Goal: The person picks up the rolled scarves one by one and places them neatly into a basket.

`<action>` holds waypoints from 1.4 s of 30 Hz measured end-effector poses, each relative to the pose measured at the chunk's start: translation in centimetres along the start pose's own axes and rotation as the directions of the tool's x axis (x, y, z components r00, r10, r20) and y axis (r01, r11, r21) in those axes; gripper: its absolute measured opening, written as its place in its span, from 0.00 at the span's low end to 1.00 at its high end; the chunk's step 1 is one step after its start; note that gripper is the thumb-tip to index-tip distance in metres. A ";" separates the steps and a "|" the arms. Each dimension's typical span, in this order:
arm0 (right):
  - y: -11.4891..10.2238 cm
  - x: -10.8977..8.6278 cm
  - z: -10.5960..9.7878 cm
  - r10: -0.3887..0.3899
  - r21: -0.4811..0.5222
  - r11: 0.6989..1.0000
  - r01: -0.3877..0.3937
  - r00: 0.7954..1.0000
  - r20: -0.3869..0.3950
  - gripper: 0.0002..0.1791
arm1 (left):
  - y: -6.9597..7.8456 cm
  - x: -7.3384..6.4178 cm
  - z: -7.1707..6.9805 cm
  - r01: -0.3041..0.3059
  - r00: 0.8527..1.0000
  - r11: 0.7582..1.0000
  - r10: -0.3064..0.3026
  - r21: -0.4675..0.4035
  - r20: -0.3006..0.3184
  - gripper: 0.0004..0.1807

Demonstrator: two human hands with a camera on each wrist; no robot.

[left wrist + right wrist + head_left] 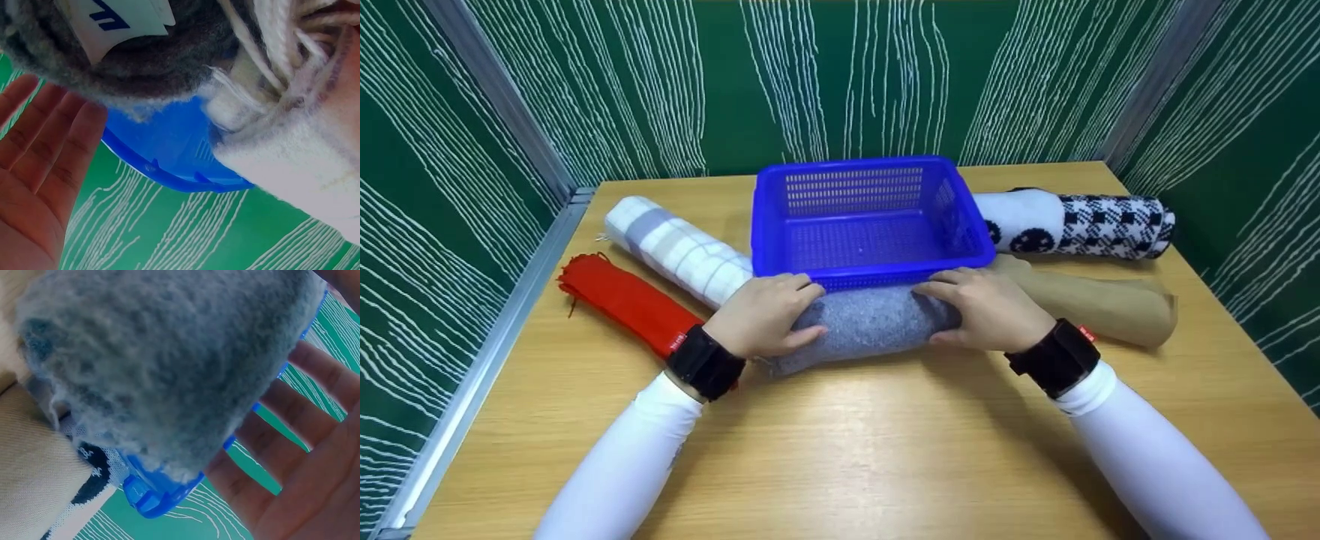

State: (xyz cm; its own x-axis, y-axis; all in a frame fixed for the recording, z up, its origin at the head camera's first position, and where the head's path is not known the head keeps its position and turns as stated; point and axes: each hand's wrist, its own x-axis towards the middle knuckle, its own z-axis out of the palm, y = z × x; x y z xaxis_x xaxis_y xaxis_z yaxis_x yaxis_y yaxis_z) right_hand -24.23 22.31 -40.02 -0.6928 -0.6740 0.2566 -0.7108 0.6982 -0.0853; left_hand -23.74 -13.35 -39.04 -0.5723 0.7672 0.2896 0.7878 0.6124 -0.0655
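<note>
A rolled grey fuzzy scarf (874,321) lies against the near side of the blue plastic basket (877,271). My left hand (765,315) holds the roll's left end, fingers over the top and thumb on the near side. At the right end, my right hand (990,309) holds it the same way. In the left wrist view, a white label (121,25) shows inside the grey coil, and the left fingers (53,138) lie along its side. The right wrist view shows the right fingers (292,413) behind the scarf.
Left of the basket lie a white plaid roll (682,247) with fringe and a red roll (626,300). To its right are a black-and-white patterned roll (1080,225) and a tan roll (1099,304). Green panels (727,82) with white lines border the wooden table (855,450).
</note>
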 end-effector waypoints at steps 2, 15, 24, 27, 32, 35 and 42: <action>0.1 0.0 0.1 0.004 -0.003 1.000 -0.004 1.000 0.006 0.43 | 0.1 0.0 0.1 0.005 1.000 1.000 -0.005 -0.008 0.016 0.25; 0.1 0.0 0.8 0.018 -0.036 0.999 -0.016 0.998 0.058 0.48 | 0.3 0.3 0.6 0.058 0.986 0.997 -0.048 -0.057 0.158 0.34; 0.1 0.0 1.2 0.026 -0.060 0.998 -0.020 0.996 0.088 0.52 | 0.5 0.6 0.9 0.109 0.970 0.992 -0.092 -0.063 0.226 0.42; 0.1 0.0 1.3 0.026 -0.063 0.998 -0.020 0.996 0.089 0.53 | 0.5 0.6 1.1 0.133 0.960 0.989 -0.111 -0.069 0.258 0.45; 0.1 0.1 1.4 0.023 -0.060 0.998 -0.018 0.996 0.088 0.52 | 0.5 0.7 1.3 0.171 0.940 0.983 -0.144 -0.061 0.308 0.50; 0.1 0.3 1.5 0.021 -0.053 0.998 -0.017 0.996 0.087 0.51 | 0.5 0.8 1.6 0.188 0.931 0.981 -0.163 -0.046 0.327 0.53; -0.1 0.4 1.6 0.018 -0.043 0.999 -0.015 0.996 0.087 0.50 | 0.7 0.8 2.4 0.201 0.918 0.979 -0.175 -0.036 0.356 0.57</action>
State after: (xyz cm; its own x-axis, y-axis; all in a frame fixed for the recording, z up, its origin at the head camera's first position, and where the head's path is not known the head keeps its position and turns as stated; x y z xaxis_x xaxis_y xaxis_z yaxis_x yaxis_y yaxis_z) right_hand -24.61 21.65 -41.42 -0.7138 -0.6795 0.1699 -0.6946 0.7178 -0.0477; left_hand -24.14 -11.87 -41.12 -0.7442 0.6650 -0.0628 0.6647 0.7466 0.0283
